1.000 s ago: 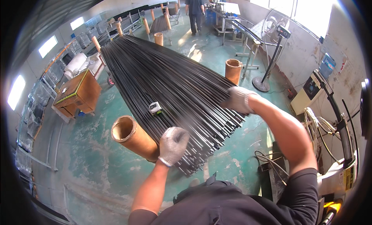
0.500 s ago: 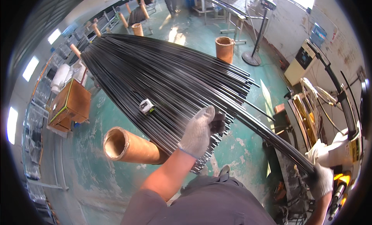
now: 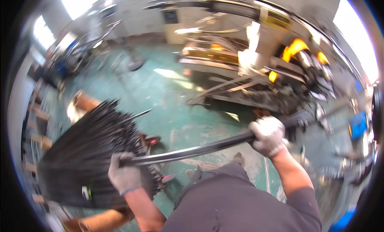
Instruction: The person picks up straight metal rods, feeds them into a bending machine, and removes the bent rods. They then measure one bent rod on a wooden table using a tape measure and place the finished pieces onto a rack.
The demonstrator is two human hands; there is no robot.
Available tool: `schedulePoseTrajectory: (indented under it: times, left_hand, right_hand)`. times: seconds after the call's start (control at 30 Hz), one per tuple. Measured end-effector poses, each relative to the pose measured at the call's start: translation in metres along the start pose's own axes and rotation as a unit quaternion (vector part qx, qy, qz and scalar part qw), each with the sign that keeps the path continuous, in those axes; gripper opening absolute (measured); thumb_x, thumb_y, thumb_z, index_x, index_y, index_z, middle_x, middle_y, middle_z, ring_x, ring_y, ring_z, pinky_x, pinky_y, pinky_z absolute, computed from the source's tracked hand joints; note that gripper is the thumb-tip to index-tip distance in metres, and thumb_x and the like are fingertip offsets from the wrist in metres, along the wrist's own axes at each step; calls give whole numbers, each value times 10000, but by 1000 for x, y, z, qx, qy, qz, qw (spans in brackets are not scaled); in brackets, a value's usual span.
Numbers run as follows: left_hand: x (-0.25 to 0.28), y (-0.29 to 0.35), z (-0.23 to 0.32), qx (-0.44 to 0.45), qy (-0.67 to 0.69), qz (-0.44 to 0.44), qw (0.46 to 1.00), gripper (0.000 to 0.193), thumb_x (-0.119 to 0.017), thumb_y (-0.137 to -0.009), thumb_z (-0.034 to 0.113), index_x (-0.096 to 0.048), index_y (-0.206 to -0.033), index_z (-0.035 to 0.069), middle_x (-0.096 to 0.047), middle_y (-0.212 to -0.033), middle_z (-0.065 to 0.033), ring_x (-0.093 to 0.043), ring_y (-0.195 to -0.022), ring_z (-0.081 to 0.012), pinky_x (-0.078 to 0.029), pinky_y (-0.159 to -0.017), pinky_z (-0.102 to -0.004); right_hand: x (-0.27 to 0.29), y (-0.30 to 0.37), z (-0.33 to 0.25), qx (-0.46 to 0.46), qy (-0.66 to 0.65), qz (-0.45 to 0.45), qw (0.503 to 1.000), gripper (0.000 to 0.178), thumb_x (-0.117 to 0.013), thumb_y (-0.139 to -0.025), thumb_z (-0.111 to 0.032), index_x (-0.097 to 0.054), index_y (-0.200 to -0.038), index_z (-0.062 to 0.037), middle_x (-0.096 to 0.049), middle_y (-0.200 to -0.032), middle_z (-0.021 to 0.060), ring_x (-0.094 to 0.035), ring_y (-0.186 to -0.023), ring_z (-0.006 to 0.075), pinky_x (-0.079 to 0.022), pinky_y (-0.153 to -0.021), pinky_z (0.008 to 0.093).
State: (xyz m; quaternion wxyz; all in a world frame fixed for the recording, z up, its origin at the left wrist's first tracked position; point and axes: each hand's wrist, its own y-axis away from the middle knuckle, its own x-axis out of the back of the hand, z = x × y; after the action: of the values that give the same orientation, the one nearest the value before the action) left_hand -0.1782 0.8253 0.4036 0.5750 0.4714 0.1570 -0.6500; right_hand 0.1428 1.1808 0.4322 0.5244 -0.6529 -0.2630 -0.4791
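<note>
A thin bundle of long black rods (image 3: 200,149) spans the space in front of my body. My left hand (image 3: 125,174), in a pale knitted glove, is closed round the bundle beside the big pile. Farther along, my right hand (image 3: 267,136), gloved the same way, grips it near its right stretch. To the left lies the large pile of black rods (image 3: 80,160), smeared by motion, its uneven ends toward me. On the pile rests a small white and green tape measure (image 3: 86,193).
A brown cardboard tube (image 3: 86,102) stands beyond the pile, and another cardboard tube (image 3: 104,221) lies at its near side. Ahead on the right is a cluttered workbench (image 3: 224,68) with yellow parts. A round stand base (image 3: 136,63) sits on the green floor.
My view has turned to the right. My left hand, earlier over the pile with its grip unclear, now holds the bundle. My right hand still grips it, and the bundle spans both hands.
</note>
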Motion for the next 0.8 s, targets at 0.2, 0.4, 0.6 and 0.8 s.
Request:
schedulePoseTrajectory:
  times: [0.2, 0.4, 0.6, 0.8]
  left_hand:
    - [-40, 41, -100, 42, -166, -132, 976, 101, -598, -1037, 34, -656, -986, -31, -644, -906, -86, -632, -910, -191, -538, -945, -334]
    - [-116, 34, -106, 35, -42, -230, 972, 179, -671, -1033, 36, -611, -1188, -31, -609, -969, -88, -602, -936, -203, -532, -978, -377]
    - [-212, 33, -225, 111, -25, -198, 974, 204, -690, -1002, 20, -601, -1172, -50, -610, -1017, -99, -609, -997, -238, -530, -1055, -442]
    - [-257, -14, -308, 125, -76, -315, 938, 221, -698, -1024, 97, -613, -1170, -46, -670, -1048, -120, -654, -1017, -255, -511, -1128, -472]
  right_hand:
    - [-16, 119, 167, -69, 8, 20, 997, 315, -793, -832, -357, -588, -717, -147, -594, -673, 68, -624, -668, 307, -472, -642, 442]
    - [4, 269, 364, -319, 162, -13, 934, 234, -840, -680, -131, -687, -853, -168, -676, -906, 104, -650, -943, 342, -507, -869, 491]
    - [-24, 250, 402, -375, 124, 96, 914, 217, -813, -776, -173, -670, -932, -126, -682, -1035, 134, -627, -1167, 354, -412, -1163, 504]
    - [-29, 283, 493, -733, 5, 312, 605, 362, -707, -972, -276, -677, -1263, -63, -709, -1283, 222, -681, -1197, 376, -556, -973, 491]
